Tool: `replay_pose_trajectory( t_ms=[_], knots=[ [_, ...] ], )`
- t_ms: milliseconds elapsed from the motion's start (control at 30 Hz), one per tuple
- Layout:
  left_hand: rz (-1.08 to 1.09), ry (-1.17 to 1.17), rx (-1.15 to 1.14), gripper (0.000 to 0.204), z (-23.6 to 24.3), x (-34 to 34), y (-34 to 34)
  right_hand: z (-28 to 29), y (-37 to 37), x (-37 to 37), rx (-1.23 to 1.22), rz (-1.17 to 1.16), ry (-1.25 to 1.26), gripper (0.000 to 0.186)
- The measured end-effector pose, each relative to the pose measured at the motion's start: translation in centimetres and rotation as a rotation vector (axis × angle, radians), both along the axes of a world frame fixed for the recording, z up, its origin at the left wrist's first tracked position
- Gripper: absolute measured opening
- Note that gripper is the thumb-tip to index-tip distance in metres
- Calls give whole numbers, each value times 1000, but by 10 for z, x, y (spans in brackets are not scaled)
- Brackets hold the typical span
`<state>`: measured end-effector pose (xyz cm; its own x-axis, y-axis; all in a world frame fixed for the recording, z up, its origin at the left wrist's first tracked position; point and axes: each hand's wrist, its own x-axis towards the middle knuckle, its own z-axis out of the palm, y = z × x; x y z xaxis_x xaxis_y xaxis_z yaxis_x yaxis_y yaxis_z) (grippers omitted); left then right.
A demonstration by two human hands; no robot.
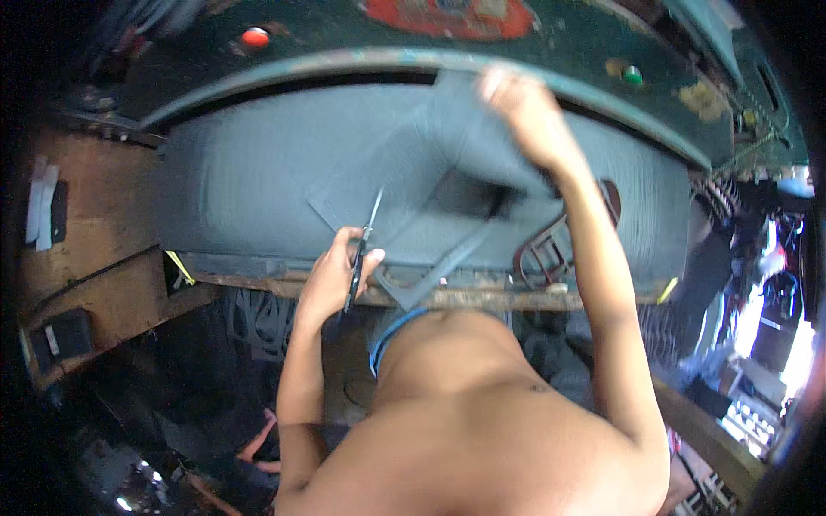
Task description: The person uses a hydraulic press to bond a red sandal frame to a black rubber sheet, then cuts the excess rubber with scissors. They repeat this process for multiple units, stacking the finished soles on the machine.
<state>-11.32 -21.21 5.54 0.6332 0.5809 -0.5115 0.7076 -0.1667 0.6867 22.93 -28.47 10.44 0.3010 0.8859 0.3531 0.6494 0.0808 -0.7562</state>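
Observation:
A wide dark grey sheet [241,185] lies across the bed of a machine in front of me. My left hand [331,279] is closed around a pair of black-handled scissors [363,245], whose blades point up into a cut in the sheet. My right hand [525,107] reaches forward and pinches a loose grey flap [465,138] of the same material, lifting it off the sheet. Below the flap a cut grey strip [430,275] hangs over the front edge.
A green curved machine head [361,60] arches over the sheet, with a red button [255,37] and a green button [632,76]. A metal cutting frame [546,249] lies at the sheet's right. A wooden bench [95,215] stands at the left. Dark scraps cover the floor below.

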Motion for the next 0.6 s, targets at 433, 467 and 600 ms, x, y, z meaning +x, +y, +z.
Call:
replay_pose_trajectory(
  t_ms=[433,467,600],
  knots=[
    [140,-160,802,40,-44,-10,-55,-96,-82,-83,-264,-199,-226,56],
    [101,-232,739,41,-46,-7,-69,-103,-90,-77,-272,-371,-238,59],
    [130,-197,435,49,-65,14,-90,-135,-90,-43,-381,-609,-131,64]
  ],
)
